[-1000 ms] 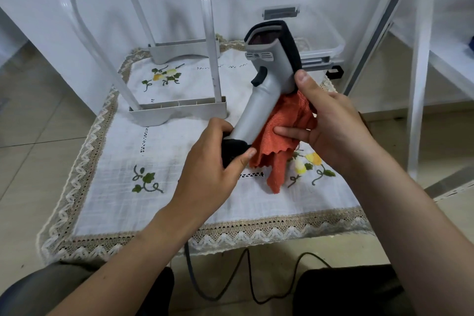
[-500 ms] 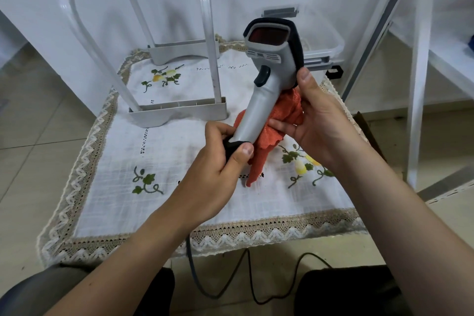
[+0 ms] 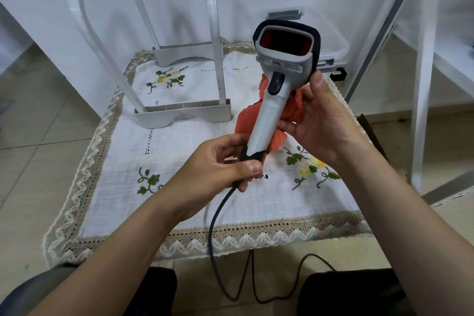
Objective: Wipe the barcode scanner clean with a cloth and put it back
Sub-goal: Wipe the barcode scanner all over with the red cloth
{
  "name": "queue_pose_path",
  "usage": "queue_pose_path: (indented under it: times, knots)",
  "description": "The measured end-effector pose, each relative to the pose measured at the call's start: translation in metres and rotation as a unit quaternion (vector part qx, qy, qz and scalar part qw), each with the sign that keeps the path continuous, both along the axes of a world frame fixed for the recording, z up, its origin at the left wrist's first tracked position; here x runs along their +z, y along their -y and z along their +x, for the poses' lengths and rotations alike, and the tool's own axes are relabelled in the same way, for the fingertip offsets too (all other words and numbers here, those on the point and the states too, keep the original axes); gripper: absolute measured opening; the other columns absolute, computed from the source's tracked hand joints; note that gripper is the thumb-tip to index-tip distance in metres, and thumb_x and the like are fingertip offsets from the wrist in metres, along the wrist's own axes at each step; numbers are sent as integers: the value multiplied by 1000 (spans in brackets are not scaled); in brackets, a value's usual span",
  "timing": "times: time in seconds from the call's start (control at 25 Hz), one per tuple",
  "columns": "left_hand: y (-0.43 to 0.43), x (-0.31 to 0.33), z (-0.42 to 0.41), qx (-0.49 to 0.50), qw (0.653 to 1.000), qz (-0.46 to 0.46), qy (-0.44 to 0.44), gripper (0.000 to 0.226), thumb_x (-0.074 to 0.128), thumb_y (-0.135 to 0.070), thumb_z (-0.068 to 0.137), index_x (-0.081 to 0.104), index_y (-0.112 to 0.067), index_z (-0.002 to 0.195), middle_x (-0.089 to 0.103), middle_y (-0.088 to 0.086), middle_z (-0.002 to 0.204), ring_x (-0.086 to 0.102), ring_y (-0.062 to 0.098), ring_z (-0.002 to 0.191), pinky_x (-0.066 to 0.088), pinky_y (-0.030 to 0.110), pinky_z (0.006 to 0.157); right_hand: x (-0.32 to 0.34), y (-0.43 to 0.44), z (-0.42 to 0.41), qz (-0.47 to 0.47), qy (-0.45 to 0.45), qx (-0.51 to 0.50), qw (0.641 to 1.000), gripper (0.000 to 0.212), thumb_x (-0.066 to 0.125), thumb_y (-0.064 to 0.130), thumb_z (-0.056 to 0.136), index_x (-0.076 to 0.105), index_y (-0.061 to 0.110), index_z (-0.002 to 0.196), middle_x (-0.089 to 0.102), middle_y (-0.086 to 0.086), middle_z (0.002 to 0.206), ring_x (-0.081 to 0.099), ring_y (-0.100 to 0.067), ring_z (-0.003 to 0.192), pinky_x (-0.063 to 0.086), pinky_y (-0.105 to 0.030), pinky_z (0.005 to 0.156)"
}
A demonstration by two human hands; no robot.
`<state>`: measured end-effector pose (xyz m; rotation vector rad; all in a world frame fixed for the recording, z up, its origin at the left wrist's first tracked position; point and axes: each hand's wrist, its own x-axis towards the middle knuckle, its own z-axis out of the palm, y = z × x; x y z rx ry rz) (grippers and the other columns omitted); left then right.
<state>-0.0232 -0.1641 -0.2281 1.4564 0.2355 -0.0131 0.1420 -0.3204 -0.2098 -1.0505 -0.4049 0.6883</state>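
A grey and black barcode scanner (image 3: 275,100) stands upright above the table, its red window facing me. My left hand (image 3: 220,169) pinches the black base of its handle, where the dark cable (image 3: 215,215) leaves. My right hand (image 3: 318,120) holds an orange cloth (image 3: 292,110) against the back of the handle, thumb up beside the scanner head. Part of the cloth hangs behind the handle.
A white embroidered tablecloth (image 3: 195,202) with a lace border covers the low table. A white metal frame (image 3: 179,110) stands on it at the back left. A clear plastic box (image 3: 331,43) sits behind the scanner. White shelf legs (image 3: 423,84) rise at the right.
The scanner has turned so its window now faces me. The cloth and my right hand have shifted up and round the handle's back. My left hand's grip has loosened to a pinch at the base.
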Motion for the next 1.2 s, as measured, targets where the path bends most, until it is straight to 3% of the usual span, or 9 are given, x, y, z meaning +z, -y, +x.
queue_pose_path:
  times: [0.2,0.44,0.52,0.6,0.72,0.88,1.04,1.12,1.2]
  knots:
    - [0,0,-1,-73,996,-59,-4,53,77,-16,79,64,2,127,60,18,101,64,19,84,48,29,64,-3,-1,0,-15,5,20,1000,114,85,69,56,54,0,141,60,-16,123,70,-18,95,60,-41,85]
    - [2,4,0,-83,991,-99,19,48,68,-8,89,60,2,135,72,14,126,71,21,96,50,26,66,-5,-1,4,-16,0,11,1000,113,84,70,57,55,-1,140,61,-16,120,70,-19,96,59,-41,85]
    - [3,3,0,-61,993,-100,16,43,65,-7,89,63,0,132,74,12,120,72,22,95,52,26,67,-5,-1,2,-26,3,2,1000,99,79,66,67,58,0,138,62,-19,124,70,-23,103,59,-43,86]
    - [4,2,1,-33,994,-103,15,40,71,-8,88,67,-1,126,74,12,116,72,22,93,52,25,68,-3,-1,2,-49,4,-37,998,68,73,54,81,67,3,126,67,-20,124,69,-32,110,62,-46,83]
    - [3,0,3,35,995,-92,-5,41,73,-14,82,70,-3,121,76,13,117,72,24,95,55,24,68,4,1,-3,-82,26,-104,991,26,73,33,91,77,11,104,76,-13,103,73,-32,99,64,-45,80]
    - [7,-1,5,91,993,-74,-19,41,75,-19,76,73,-6,115,75,17,118,74,23,97,58,23,72,8,-4,-15,-133,83,-161,974,28,79,28,87,77,14,111,79,-7,102,76,-28,98,65,-44,78]
    - [10,-3,6,137,986,-89,-20,38,77,-19,72,75,-6,108,77,15,115,77,23,94,60,24,74,3,-3,-24,-162,325,-320,875,20,76,14,89,78,16,109,75,3,97,72,-13,90,62,-36,78]
    - [13,-4,6,145,983,-107,-22,40,77,-17,71,74,0,107,77,18,115,78,29,96,62,28,78,4,-2,-30,-145,472,-330,805,15,75,7,91,79,9,105,75,-1,101,69,-6,92,56,-19,80]
    - [17,-6,7,150,980,-126,-29,39,77,-15,72,72,5,106,76,21,115,78,33,99,63,32,81,5,-4,-33,-128,563,-329,748,16,76,3,91,79,5,106,74,-2,105,69,-4,95,53,-14,83]
